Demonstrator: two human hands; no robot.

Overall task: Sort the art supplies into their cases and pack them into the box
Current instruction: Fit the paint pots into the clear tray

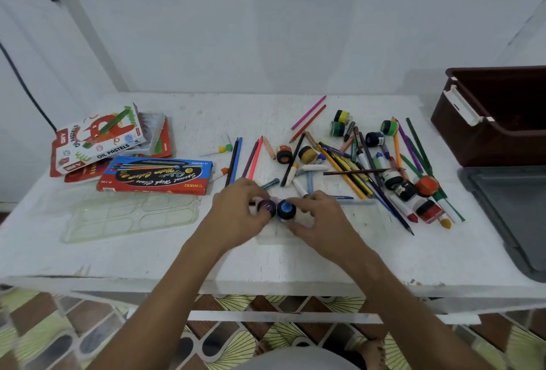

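My left hand (239, 210) grips a small purple paint pot (266, 207) at the table's front middle. Right beside it my right hand (316, 216) grips a blue paint pot (286, 210); the two pots touch. Behind and to the right lies a heap of coloured pencils (366, 174), crayons and more paint pots (342, 117). An oil pastels case (100, 139) and a blue-red water colours case (156, 174) lie at the left, with a clear plastic tray (130, 216) in front of them. The brown box (496, 115) stands at the far right.
A grey lid (514, 216) lies at the right edge below the brown box. A few pencils (236, 160) lie apart between the cases and the heap. The white table (266, 263) has a bare strip along its front edge. Patterned floor shows below.
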